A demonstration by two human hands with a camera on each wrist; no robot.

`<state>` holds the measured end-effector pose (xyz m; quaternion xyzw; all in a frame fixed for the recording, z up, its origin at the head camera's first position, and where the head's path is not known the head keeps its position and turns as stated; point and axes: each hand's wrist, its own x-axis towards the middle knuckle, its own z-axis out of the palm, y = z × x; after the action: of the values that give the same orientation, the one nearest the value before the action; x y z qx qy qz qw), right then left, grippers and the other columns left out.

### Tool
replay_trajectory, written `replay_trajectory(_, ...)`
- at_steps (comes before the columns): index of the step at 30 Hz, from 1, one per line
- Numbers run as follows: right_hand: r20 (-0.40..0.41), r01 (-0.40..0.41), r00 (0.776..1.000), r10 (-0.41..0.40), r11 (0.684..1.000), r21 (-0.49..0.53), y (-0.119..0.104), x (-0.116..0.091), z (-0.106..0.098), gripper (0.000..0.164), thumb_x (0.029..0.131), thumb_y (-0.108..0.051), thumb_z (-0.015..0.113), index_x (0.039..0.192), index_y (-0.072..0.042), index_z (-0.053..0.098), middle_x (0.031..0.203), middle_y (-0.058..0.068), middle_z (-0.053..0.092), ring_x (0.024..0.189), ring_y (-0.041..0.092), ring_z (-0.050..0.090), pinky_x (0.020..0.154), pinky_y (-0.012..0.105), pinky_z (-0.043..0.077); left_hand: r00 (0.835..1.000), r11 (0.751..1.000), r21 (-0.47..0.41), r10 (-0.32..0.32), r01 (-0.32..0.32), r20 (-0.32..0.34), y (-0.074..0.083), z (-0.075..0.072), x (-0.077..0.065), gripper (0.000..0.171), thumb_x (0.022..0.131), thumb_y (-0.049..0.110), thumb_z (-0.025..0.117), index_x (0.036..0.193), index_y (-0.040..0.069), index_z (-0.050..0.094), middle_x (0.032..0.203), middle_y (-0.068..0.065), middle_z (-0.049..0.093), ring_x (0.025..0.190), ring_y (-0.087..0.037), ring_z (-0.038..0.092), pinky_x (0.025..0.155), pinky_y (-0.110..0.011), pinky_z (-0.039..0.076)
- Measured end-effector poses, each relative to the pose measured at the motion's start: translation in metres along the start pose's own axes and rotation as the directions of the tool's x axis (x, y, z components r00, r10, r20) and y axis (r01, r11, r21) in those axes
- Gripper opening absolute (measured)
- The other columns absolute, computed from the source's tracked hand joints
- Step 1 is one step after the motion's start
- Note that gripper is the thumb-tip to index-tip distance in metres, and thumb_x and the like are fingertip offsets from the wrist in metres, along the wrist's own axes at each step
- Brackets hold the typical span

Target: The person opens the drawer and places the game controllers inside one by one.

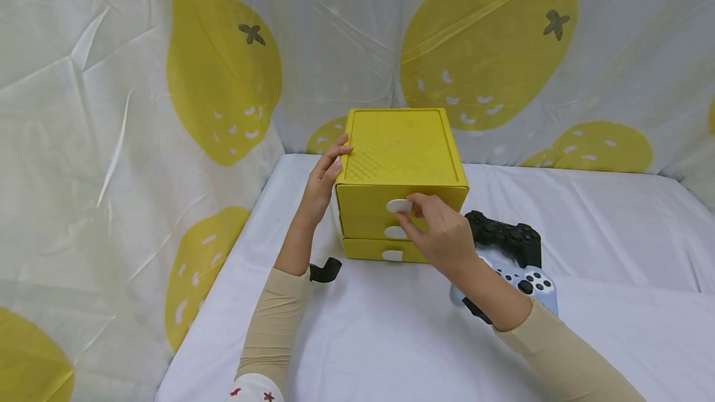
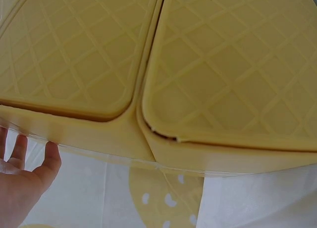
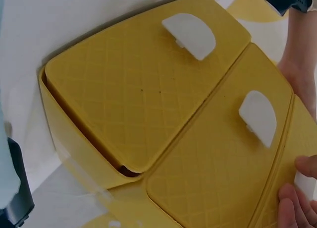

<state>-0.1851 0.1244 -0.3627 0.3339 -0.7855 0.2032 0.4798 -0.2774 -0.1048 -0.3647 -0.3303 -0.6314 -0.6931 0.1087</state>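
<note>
A yellow drawer box [image 1: 402, 147] with three stacked drawers stands on the white-covered table, its front toward me. Each drawer front carries a white half-round knob, such as the middle knob [image 3: 258, 119] and the bottom knob [image 3: 192, 35]. My right hand [image 1: 441, 228] pinches the top drawer's white knob [image 1: 399, 206] between thumb and fingers. My left hand [image 1: 323, 182] rests its fingers against the box's left side near the top edge. In the left wrist view, the left fingertips [image 2: 52, 151] touch the yellow edge. The drawers look closed.
Right of the box lie a black game controller [image 1: 505, 236] and a light blue game controller [image 1: 536, 284], the latter partly hidden by my right forearm. A white cloth with yellow lemon prints [image 1: 223, 79] hangs behind and to the left.
</note>
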Motion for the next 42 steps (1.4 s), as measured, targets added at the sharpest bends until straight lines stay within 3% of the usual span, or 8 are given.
replay_trajectory(5,0.000,-0.016,1.000,0.016,1.000,0.014,-0.002,-0.008,0.000,0.036,0.091,-0.022,0.068,0.102,0.011,0.058,0.075,0.014,0.059,0.059,0.024,0.060,0.048,0.034,0.052,1.000,1.000,0.001,-0.029,0.029,-0.001,0.003,0.000,0.000,0.040,0.099,0.010,0.036,0.130,-0.014,0.044,0.157,-0.018,0.027,0.146,-0.022,0.019,0.116,-0.042,0.015)
replay_trajectory(8,0.009,-0.033,0.999,0.033,0.999,0.009,-0.003,-0.015,-0.001,0.041,0.096,-0.031,0.059,0.096,0.010,0.057,0.074,0.013,0.056,0.056,0.023,0.059,0.046,0.033,0.051,0.999,0.999,0.011,-0.036,0.036,0.004,0.011,0.002,0.000,0.039,0.098,0.005,0.034,0.130,-0.016,0.042,0.156,-0.022,0.025,0.146,-0.024,0.018,0.116,-0.044,0.015)
replay_trajectory(14,0.106,-0.066,0.992,0.065,0.998,0.014,-0.004,-0.028,-0.001,0.035,0.072,-0.013,0.084,0.088,0.005,0.058,0.072,0.011,0.058,0.057,0.021,0.058,0.047,0.031,0.051,1.000,1.000,0.011,-0.025,0.025,0.007,0.033,0.009,-0.003,0.038,0.098,0.006,0.034,0.127,-0.018,0.041,0.155,-0.024,0.025,0.146,-0.026,0.020,0.116,-0.044,0.015)
replay_trajectory(17,0.154,-0.073,0.986,0.069,0.997,0.020,-0.004,-0.034,0.001,0.040,0.064,-0.008,0.088,0.089,0.004,0.059,0.073,0.010,0.060,0.059,0.020,0.058,0.048,0.030,0.051,1.000,1.000,0.004,-0.018,0.018,0.010,0.028,0.007,-0.002,0.039,0.098,0.007,0.034,0.128,-0.017,0.042,0.156,-0.024,0.025,0.146,-0.027,0.019,0.116,-0.046,0.013)
replay_trajectory(21,0.189,-0.077,0.979,0.073,0.997,0.014,-0.005,-0.039,0.005,0.041,0.065,-0.010,0.088,0.091,0.003,0.059,0.074,0.008,0.062,0.059,0.019,0.057,0.047,0.030,0.050,1.000,1.000,0.009,-0.021,0.021,0.013,0.014,0.002,0.000,0.039,0.098,0.004,0.032,0.130,-0.018,0.040,0.156,-0.024,0.023,0.146,-0.028,0.018,0.116,-0.049,0.013)
replay_trajectory(28,0.238,-0.086,0.968,0.085,0.996,-0.006,-0.005,-0.042,0.011,0.044,0.067,-0.009,0.087,0.096,0.002,0.056,0.070,0.007,0.064,0.055,0.018,0.059,0.044,0.028,0.047,1.000,1.000,-0.001,0.002,-0.002,0.005,-0.002,-0.002,-0.001,0.043,0.099,0.016,0.038,0.131,-0.012,0.045,0.157,-0.015,0.029,0.145,-0.019,0.021,0.116,-0.042,0.015)
replay_trajectory(34,0.235,-0.079,0.969,0.079,0.997,-0.012,-0.005,-0.045,0.017,0.041,0.069,-0.005,0.084,0.095,0.001,0.054,0.063,0.006,0.059,0.046,0.017,0.052,0.038,0.027,0.040,1.000,1.000,0.012,0.003,-0.003,0.001,-0.002,-0.001,0.000,0.046,0.098,0.022,0.040,0.131,-0.011,0.046,0.156,-0.011,0.031,0.145,-0.017,0.023,0.116,-0.041,0.016)
replay_trajectory(42,0.192,-0.072,0.979,0.071,0.997,0.001,-0.004,-0.047,0.022,0.031,0.072,0.001,0.076,0.093,0.002,0.054,0.062,0.005,0.057,0.044,0.015,0.047,0.037,0.024,0.037,1.000,1.000,-0.003,-0.007,0.007,0.008,0.000,-0.001,0.000,0.043,0.098,0.015,0.038,0.132,-0.012,0.045,0.157,-0.014,0.028,0.146,-0.020,0.021,0.116,-0.042,0.015)
